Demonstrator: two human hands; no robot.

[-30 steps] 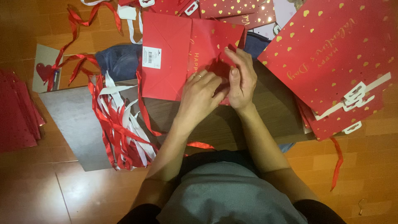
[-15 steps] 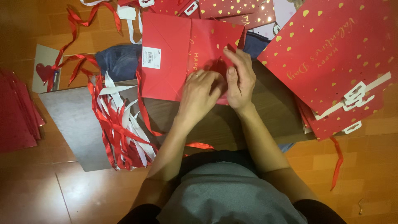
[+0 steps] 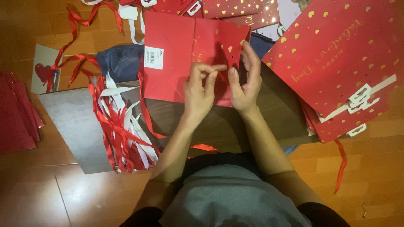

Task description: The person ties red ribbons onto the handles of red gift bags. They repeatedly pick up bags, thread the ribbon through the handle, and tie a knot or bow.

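Two bare hands are held together over a flat red gift bag (image 3: 185, 54) that lies on a dark wooden worktop (image 3: 269, 117). The bag is seen with its folded bottom and a white sticker label (image 3: 153, 58) turned up on its left part, while gold hearts show on its right part. The left hand (image 3: 201, 90) is set on the middle of the bag, its grip pressed together, thumb and forefinger pinching something small and red at the bag's face; what exactly is pinched cannot be told. The right hand (image 3: 244, 84) is placed just beside it, touching it at the fingertips, with its fingers stretched up along the bag's right edge and the grip spread rather than closed.

A bundle of red and white ribbons (image 3: 122, 126) is draped over the worktop's left end, just beside a grey board (image 3: 71, 122). A stack of larger red bags with gold hearts (image 3: 336, 59) is laid to the right, overlapping the worktop's edge. A piece of blue denim (image 3: 120, 61) is seen behind the ribbons, on the wooden floor (image 3: 84, 197).
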